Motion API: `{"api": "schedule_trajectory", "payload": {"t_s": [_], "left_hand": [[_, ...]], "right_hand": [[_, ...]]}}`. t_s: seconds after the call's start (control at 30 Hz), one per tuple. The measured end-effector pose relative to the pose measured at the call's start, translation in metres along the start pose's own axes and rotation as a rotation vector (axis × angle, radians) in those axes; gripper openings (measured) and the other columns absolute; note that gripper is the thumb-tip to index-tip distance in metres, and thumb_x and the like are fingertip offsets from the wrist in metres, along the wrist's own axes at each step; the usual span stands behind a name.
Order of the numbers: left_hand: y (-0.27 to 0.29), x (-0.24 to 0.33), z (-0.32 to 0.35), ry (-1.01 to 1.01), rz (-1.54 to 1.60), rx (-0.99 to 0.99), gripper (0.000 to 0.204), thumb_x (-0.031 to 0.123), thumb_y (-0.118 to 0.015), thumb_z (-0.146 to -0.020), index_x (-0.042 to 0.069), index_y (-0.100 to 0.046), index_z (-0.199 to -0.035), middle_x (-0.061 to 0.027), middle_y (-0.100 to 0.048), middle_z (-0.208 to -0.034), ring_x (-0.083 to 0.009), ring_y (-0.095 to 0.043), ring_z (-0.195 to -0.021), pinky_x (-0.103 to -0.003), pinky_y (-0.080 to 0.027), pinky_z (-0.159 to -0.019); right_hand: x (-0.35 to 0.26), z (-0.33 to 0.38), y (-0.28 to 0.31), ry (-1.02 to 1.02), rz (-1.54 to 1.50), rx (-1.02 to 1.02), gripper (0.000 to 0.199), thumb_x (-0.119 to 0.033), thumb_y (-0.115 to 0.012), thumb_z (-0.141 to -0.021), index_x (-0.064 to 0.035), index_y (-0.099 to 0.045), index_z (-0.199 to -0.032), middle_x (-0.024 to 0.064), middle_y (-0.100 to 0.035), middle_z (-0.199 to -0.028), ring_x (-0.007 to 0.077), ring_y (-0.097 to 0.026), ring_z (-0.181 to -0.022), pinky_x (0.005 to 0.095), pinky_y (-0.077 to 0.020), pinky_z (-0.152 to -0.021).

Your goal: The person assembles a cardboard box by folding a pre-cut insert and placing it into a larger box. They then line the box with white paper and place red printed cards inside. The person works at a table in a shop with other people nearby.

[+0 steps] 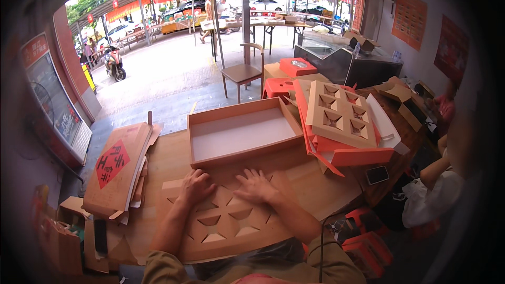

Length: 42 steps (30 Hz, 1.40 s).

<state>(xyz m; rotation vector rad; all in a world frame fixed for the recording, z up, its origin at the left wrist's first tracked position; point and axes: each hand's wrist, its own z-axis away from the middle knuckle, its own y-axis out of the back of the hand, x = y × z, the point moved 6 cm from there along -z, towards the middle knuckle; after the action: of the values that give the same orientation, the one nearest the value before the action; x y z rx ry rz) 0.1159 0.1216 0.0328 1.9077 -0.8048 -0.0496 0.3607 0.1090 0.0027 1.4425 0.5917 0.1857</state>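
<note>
A flat brown cardboard insert (225, 230) with cut flaps lies on the table in front of me, some flaps pushed down into openings. My left hand (198, 187) rests on its far left part, fingers slightly bent and holding nothing. My right hand (256, 185) presses flat on the far right part, fingers spread. Just beyond both hands sits an open, shallow cardboard box (242, 153) with a pale inside. To its right, a folded cardboard insert (336, 113) with several square pockets lies on top of red and white box pieces (363, 156).
Flat printed cardboard boxes (112, 171) are stacked at the table's left. A phone (377, 175) lies at the right, near a seated person (432, 200). Beyond the table stand a chair (242, 72) and a glass display case (344, 55). Red stools (366, 250) stand at lower right.
</note>
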Motion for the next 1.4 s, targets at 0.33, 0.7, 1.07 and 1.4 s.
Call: {"api": "schedule_trajectory", "payload": {"t_s": [0.33, 0.7, 1.07, 1.4], "left_hand": [[-0.002, -0.004, 0.001, -0.002, -0.009, -0.002, 0.034, 0.037, -0.087, -0.08, 0.009, -0.076, -0.097, -0.0115, -0.07, -0.104, -0.0344, -0.068, -0.106, -0.048, -0.058, -0.092], [0.0, 0.0, 0.001, 0.004, -0.003, 0.004, 0.032, 0.035, -0.086, -0.081, 0.008, -0.076, -0.095, -0.0118, -0.07, -0.103, -0.035, -0.069, -0.105, -0.049, -0.058, -0.093], [0.001, -0.001, 0.001, -0.024, -0.021, -0.011, 0.031, 0.036, -0.083, -0.084, 0.008, -0.076, -0.095, -0.0121, -0.07, -0.103, -0.0348, -0.068, -0.104, -0.049, -0.058, -0.092], [-0.004, -0.005, 0.001, -0.017, -0.038, -0.025, 0.038, 0.04, -0.084, -0.087, 0.008, -0.076, -0.104, -0.0137, -0.069, -0.108, -0.0368, -0.068, -0.106, -0.049, -0.057, -0.095]], "right_hand": [[-0.002, 0.003, 0.003, 0.034, -0.036, 0.206, 0.077, -0.063, -0.063, -0.101, -0.0124, -0.053, -0.159, 0.0247, -0.048, -0.16, 0.0415, -0.041, -0.153, 0.0614, -0.0292, -0.126], [-0.01, 0.007, 0.011, 0.113, -0.034, 0.321, 0.061, -0.053, -0.073, -0.096, -0.0085, -0.068, -0.136, 0.0195, -0.056, -0.146, 0.0376, -0.05, -0.142, 0.0529, -0.0383, -0.119], [-0.011, 0.007, 0.007, 0.141, -0.001, 0.36, 0.061, -0.057, -0.067, -0.101, -0.0109, -0.068, -0.14, 0.0186, -0.056, -0.147, 0.0373, -0.048, -0.143, 0.0535, -0.0378, -0.119], [-0.02, 0.01, 0.013, 0.272, -0.074, 0.354, 0.054, -0.052, -0.069, -0.1, -0.0155, -0.07, -0.141, 0.0198, -0.058, -0.148, 0.0373, -0.05, -0.143, 0.0552, -0.0383, -0.119]]}}
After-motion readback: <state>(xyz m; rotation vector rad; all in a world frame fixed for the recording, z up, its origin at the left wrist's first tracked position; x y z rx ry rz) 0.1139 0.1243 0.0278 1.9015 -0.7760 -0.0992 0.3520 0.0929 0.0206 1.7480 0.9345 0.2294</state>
